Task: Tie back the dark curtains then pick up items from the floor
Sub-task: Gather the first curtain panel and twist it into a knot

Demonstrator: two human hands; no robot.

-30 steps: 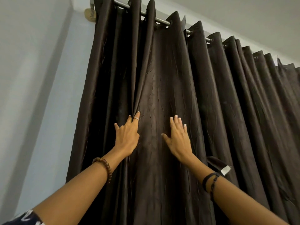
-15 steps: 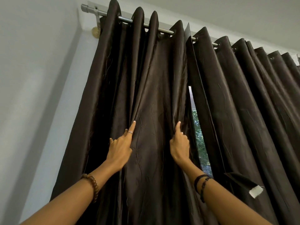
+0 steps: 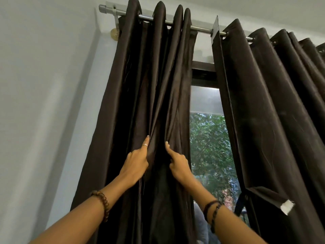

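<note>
Gathering fabric now — the left hand (image 3: 136, 162) and right hand (image 3: 177, 163) sit closer together than half a second ago, each grip pinching a fold of the left curtain (image 3: 154, 95), index fingers extended. It bunches leftward on the rod (image 3: 202, 30) — the gap to the right curtain (image 3: 274, 111) has widened, showing window (image 3: 207, 138) and trees.

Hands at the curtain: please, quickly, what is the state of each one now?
Left hand: closed on the gathered left curtain panel, index finger extended.
Right hand: closed on the same panel's folds.
</note>
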